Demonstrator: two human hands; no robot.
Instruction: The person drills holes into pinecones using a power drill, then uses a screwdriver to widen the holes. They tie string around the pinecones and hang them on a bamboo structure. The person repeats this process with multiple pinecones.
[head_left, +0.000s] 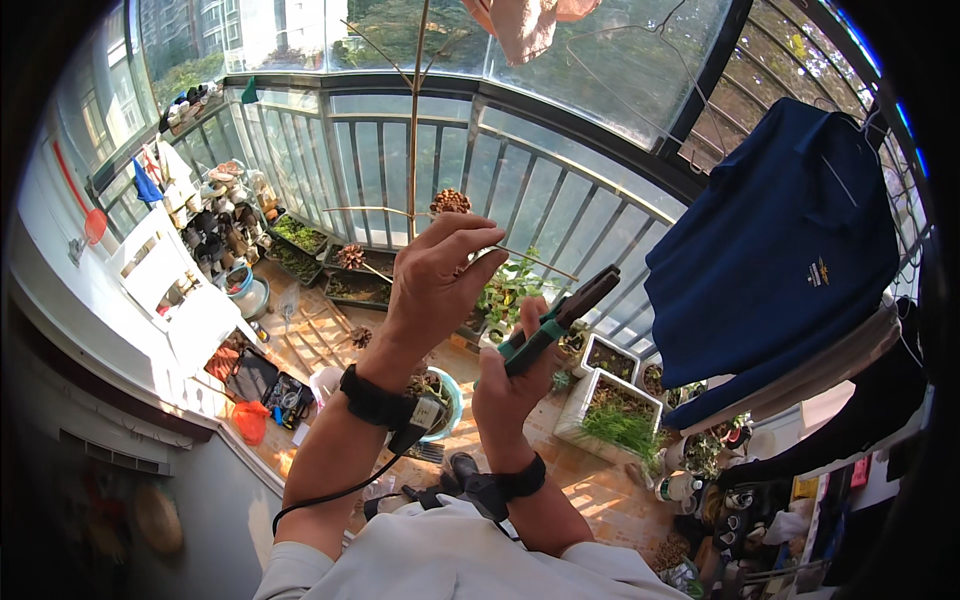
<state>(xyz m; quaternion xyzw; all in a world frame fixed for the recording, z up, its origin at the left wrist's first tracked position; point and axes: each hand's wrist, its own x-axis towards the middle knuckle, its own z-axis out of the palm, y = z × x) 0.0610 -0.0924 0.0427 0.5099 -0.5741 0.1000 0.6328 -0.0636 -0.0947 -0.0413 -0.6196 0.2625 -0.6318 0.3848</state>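
My left hand (442, 285) is raised at the centre, its thumb and fingertips pinching a thin stick (540, 262) that points right. Lower and to the right, my right hand (517, 375) grips green-handled pliers (562, 315), their dark jaws pointing up and right near the stick's end. Behind my left hand rises a tall bare branch (414, 127) with side twigs. One pine cone (450, 201) shows just above my left fingers, and another pine cone (350, 256) is on a twig left of the hand. Whether the held stick joins the branch is hidden.
A navy shirt (780, 240) hangs at the right. Planters, including a white planter box (570, 420), stand along the railing (570, 169). Bamboo sticks (315, 337) and an open toolbox (255, 375) lie on the tiled floor. A white chair (199, 322) stands at the left.
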